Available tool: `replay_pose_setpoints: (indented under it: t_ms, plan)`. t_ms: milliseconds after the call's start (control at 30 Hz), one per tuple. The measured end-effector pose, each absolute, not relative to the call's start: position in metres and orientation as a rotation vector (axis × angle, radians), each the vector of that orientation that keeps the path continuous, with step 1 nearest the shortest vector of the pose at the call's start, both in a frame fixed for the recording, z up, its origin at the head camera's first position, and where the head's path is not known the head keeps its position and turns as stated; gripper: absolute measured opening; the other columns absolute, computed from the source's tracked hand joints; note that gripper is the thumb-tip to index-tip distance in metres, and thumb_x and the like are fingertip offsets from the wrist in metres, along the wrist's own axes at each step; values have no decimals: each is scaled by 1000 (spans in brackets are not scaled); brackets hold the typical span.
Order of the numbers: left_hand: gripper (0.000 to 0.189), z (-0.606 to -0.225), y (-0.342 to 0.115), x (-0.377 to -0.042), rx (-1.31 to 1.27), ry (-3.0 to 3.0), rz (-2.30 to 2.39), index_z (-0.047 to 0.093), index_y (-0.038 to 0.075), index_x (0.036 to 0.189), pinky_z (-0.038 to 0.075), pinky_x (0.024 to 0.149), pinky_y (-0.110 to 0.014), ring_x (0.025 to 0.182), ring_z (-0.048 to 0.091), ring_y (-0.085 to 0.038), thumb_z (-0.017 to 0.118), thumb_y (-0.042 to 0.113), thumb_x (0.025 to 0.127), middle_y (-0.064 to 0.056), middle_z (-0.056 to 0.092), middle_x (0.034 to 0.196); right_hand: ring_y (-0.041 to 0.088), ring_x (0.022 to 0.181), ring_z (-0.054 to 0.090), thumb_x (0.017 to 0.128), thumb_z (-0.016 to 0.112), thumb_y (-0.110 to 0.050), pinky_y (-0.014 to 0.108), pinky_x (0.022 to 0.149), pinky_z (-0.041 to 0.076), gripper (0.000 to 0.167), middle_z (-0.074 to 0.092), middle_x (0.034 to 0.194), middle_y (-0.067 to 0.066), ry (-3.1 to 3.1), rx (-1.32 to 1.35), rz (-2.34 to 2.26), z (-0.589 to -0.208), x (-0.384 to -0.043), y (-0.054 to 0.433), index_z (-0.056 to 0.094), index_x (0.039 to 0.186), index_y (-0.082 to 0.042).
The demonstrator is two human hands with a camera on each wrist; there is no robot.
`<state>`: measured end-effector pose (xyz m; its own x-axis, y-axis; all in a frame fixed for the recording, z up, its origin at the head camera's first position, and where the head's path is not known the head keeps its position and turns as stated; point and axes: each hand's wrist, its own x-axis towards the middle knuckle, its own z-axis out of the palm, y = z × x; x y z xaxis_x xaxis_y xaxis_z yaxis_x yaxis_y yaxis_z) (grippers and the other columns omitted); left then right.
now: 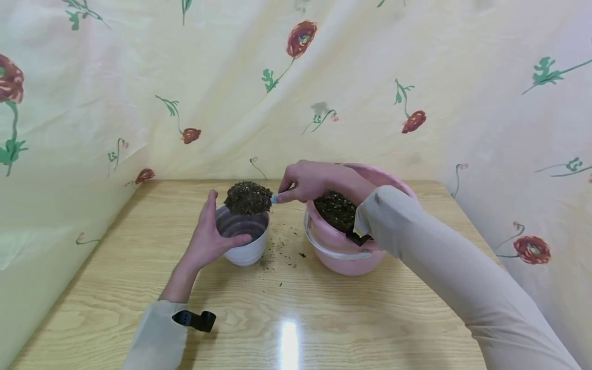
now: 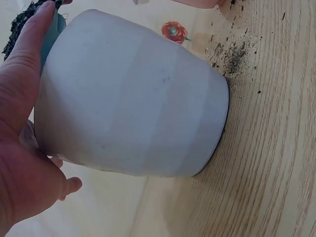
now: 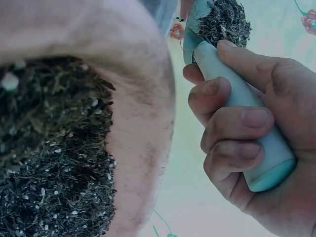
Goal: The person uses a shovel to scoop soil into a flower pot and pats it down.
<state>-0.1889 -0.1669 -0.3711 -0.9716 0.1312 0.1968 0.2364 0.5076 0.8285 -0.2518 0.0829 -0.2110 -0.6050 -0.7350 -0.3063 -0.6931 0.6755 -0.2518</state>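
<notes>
A white plastic flower pot point(image 1: 247, 254) stands upright on the table, its dark inside partly visible. My left hand point(image 1: 210, 244) holds it by the rim, thumb over the near edge and fingers along the left side. In my right hand point(image 1: 307, 180) is a garden trowel point(image 3: 247, 118) with a pale blue-green handle, fingers curled round the grip. Dark potting soil point(image 1: 248, 198) is heaped on the trowel's blade, which is over the pot's opening. The soil hides most of the blade.
Right of the pot sits a pink bucket point(image 1: 349, 264) with a pale carrying handle, holding more dark soil point(image 1: 335, 208) with white specks. Loose crumbs point(image 1: 277, 252) lie on the wooden table point(image 1: 259, 324) between pot and bucket. Flower-patterned cloth point(image 1: 222, 92) hangs behind and at both sides.
</notes>
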Motion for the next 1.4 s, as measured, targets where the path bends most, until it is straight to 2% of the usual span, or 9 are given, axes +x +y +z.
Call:
replay_pose_setpoints:
  t_ms: [167, 267, 433, 633, 767, 967, 1233, 1400]
  plan:
    - [135, -373, -167, -190, -318, -2645, -1468, -11, 25, 154, 13, 114, -58, 147, 1, -31, 88, 47, 64, -6, -1, 161, 11, 61, 55, 98, 54, -41, 32, 76, 47, 31, 65, 69, -1, 2494, -1098, -89, -214, -253, 78, 77, 98, -20]
    - [135, -373, -167, -190, -317, -2654, -1462, -11, 26, 154, 13, 114, -58, 147, 1, -30, 87, 48, 64, -5, -1, 162, 11, 61, 56, 97, 54, -42, 32, 77, 47, 31, 66, 69, 0, 2491, -1085, -43, -215, -253, 75, 77, 97, -20]
    - [135, -373, -167, -190, -310, -2683, -1461, -12, 27, 154, 16, 113, -59, 147, 4, -31, 87, 47, 65, -4, 2, 162, 12, 64, 57, 98, 54, -42, 33, 77, 47, 32, 66, 72, 0, 2477, -1062, 27, -218, -255, 68, 76, 102, -18]
    - [137, -372, -166, -191, -330, -2727, -1458, -13, 21, 154, 19, 113, -57, 146, 11, -32, 88, 46, 65, -7, 9, 161, 15, 68, 62, 98, 55, -39, 33, 79, 49, 31, 68, 75, 1, 2471, -1022, 72, -218, -256, 64, 75, 107, -17]
    - [138, -370, -166, -192, -341, -2757, -1422, -12, 18, 154, 21, 112, -58, 144, 16, -35, 88, 48, 64, -10, 14, 160, 15, 65, 61, 97, 55, -40, 32, 73, 50, 32, 66, 71, 1, 2462, -1009, 83, -217, -255, 61, 75, 107, -16]
    - [138, -367, -166, -192, -332, -2787, -1404, -12, 17, 154, 22, 112, -58, 143, 19, -36, 88, 47, 64, -11, 14, 159, 11, 55, 53, 97, 55, -42, 28, 58, 47, 32, 63, 69, 0, 2451, -983, 112, -212, -253, 56, 76, 100, -18]
    - [140, -365, -166, -192, -329, -2789, -1433, -11, 17, 155, 24, 111, -57, 142, 21, -36, 89, 48, 62, -11, 15, 159, 9, 51, 47, 96, 57, -41, 26, 54, 42, 32, 57, 61, -4, 2473, -979, 203, -205, -250, 49, 74, 81, -19]
    - [139, -365, -166, -192, -329, -2796, -1443, -11, 17, 155, 24, 111, -57, 142, 21, -36, 89, 48, 62, -10, 14, 159, 9, 50, 45, 95, 59, -39, 26, 54, 38, 34, 52, 57, -5, 2486, -950, 267, -199, -245, 44, 67, 69, -19]
